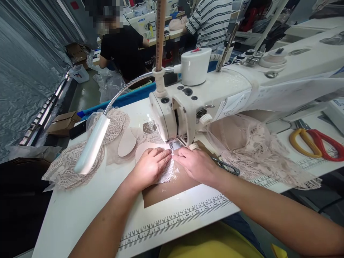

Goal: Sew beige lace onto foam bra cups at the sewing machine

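Both my hands are at the needle area of a white sewing machine [168,118]. Under my left hand [150,165] lies a small pale lace piece [167,173], and its fingers are together, pinning the piece close to the presser foot. My right hand [197,165] is closed, its fingertips pinched at the lace's other edge, almost meeting the left fingertips. Beneath them a brown sheet [158,196] covers the machine bed. A smooth beige cup piece [145,148] shows just behind my left hand. The fingertips hide much of the seam.
Lace cup pieces [72,166] are piled at left under a bendable lamp [92,145]. Beige lace fabric [258,154] spreads to the right, near scissors [322,143] with yellow and red handles. A printed ruler [172,224] runs along the table's front. Two people work at machines beyond.
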The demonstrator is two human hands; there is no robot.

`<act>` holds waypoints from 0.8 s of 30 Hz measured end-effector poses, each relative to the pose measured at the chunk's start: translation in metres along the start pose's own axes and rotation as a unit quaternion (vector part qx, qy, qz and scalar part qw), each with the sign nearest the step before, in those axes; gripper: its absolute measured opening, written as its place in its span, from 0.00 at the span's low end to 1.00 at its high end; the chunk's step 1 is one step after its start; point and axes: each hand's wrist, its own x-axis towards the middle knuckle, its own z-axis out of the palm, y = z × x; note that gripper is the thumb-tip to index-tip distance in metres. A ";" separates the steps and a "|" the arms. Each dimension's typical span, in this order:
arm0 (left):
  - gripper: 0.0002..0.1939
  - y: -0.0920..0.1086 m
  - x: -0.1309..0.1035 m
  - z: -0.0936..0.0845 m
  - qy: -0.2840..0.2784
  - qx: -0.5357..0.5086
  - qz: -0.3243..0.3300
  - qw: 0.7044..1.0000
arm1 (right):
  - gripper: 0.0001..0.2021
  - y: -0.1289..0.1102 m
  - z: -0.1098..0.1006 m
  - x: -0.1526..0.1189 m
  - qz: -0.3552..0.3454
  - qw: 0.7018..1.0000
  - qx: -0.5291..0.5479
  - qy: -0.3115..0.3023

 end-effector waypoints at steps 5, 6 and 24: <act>0.19 0.007 0.007 -0.002 0.000 0.022 -0.040 0.999 | 0.16 -0.003 -0.002 0.003 0.041 0.999 -0.003 -0.014; 0.19 0.009 0.008 -0.003 -0.001 0.023 -0.049 0.999 | 0.16 -0.003 -0.003 0.004 0.048 0.999 -0.004 -0.014; 0.21 0.016 0.008 -0.010 -0.044 -0.013 -0.077 0.996 | 0.09 0.003 -0.003 -0.004 -0.044 0.997 0.053 0.018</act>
